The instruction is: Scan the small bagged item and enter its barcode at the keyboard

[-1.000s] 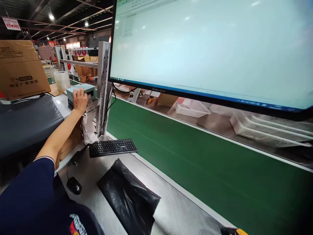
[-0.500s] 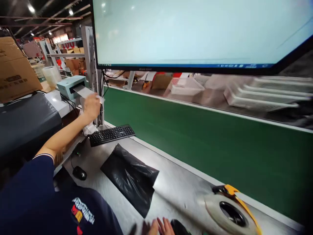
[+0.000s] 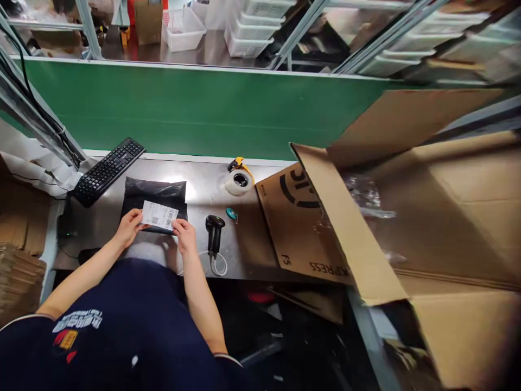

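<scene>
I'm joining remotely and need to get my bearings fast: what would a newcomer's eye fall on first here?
The white barcode label stands out first, pinched between the left hand and right hand at the middle of the steel bench, over a black poly mailer. To the right, a large opened cardboard box fills much of the view. Beyond the bench runs a wide green conveyor belt.
</scene>
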Action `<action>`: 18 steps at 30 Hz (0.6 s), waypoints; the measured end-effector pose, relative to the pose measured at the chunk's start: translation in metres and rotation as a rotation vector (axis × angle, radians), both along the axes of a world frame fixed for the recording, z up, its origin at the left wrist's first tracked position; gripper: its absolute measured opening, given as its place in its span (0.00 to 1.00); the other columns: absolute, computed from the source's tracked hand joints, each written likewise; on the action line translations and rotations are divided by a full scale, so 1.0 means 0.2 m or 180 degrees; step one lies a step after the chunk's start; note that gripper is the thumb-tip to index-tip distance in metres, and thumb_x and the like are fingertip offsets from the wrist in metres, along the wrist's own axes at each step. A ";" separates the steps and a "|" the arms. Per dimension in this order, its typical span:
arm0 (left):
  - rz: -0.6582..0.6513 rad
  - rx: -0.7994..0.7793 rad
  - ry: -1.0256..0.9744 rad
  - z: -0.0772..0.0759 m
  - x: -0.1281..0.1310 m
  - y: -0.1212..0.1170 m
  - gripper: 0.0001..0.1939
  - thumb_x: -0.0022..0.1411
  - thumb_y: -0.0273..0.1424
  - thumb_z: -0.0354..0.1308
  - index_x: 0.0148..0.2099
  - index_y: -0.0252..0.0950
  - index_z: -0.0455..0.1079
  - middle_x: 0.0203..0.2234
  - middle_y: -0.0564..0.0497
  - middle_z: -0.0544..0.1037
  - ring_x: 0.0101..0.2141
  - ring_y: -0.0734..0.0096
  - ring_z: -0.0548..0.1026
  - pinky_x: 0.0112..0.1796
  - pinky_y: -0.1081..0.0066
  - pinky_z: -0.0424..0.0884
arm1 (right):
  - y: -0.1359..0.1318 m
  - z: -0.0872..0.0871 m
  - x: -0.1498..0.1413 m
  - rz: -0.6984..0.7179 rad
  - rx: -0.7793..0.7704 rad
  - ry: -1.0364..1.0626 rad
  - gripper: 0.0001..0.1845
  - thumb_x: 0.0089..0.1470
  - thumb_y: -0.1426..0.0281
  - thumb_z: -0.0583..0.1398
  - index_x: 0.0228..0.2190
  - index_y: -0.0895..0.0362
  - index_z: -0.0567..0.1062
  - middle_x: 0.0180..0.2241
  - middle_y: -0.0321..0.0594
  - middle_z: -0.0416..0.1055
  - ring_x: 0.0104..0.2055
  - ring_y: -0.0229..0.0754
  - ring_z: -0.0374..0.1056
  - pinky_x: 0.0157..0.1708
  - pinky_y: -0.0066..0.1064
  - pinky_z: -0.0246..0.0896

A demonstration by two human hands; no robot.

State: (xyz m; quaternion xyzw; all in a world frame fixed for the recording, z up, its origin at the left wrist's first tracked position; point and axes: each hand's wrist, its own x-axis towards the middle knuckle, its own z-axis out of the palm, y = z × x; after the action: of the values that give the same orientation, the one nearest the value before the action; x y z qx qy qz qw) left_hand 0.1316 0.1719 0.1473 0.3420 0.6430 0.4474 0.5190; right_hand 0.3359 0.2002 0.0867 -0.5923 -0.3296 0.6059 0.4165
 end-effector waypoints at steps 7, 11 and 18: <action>-0.0034 -0.0663 0.1834 -0.38 -0.10 0.05 0.04 0.66 0.30 0.56 0.36 0.39 0.69 0.40 0.44 0.80 0.45 0.57 0.78 0.52 0.58 0.72 | 0.10 -0.22 -0.16 0.0108 0.0018 -0.1847 0.08 0.47 0.64 0.65 0.24 0.55 0.78 0.52 0.52 0.72 0.60 0.60 0.61 0.66 0.56 0.50; -0.0419 -0.0999 0.2405 -0.47 -0.11 0.07 0.06 0.69 0.28 0.55 0.40 0.38 0.73 0.44 0.38 0.81 0.48 0.50 0.80 0.50 0.56 0.73 | 0.05 -0.30 -0.20 0.0329 0.0112 -0.2500 0.07 0.54 0.65 0.63 0.29 0.55 0.79 0.60 0.53 0.66 0.65 0.62 0.55 0.66 0.57 0.48; -0.1726 -0.0137 0.2725 -0.46 -0.10 0.04 0.26 0.70 0.32 0.55 0.68 0.38 0.68 0.71 0.40 0.66 0.72 0.52 0.59 0.72 0.56 0.50 | -0.07 -0.37 -0.22 0.1955 0.1564 -0.2904 0.30 0.68 0.58 0.55 0.65 0.57 0.67 0.72 0.55 0.58 0.74 0.56 0.49 0.74 0.55 0.36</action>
State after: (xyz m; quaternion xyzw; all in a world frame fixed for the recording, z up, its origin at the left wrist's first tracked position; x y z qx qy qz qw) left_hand 0.1120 0.1793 0.0554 0.6386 0.6952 0.1029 0.3134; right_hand 0.2910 0.1855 0.0123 -0.5566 -0.7614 0.2892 0.1637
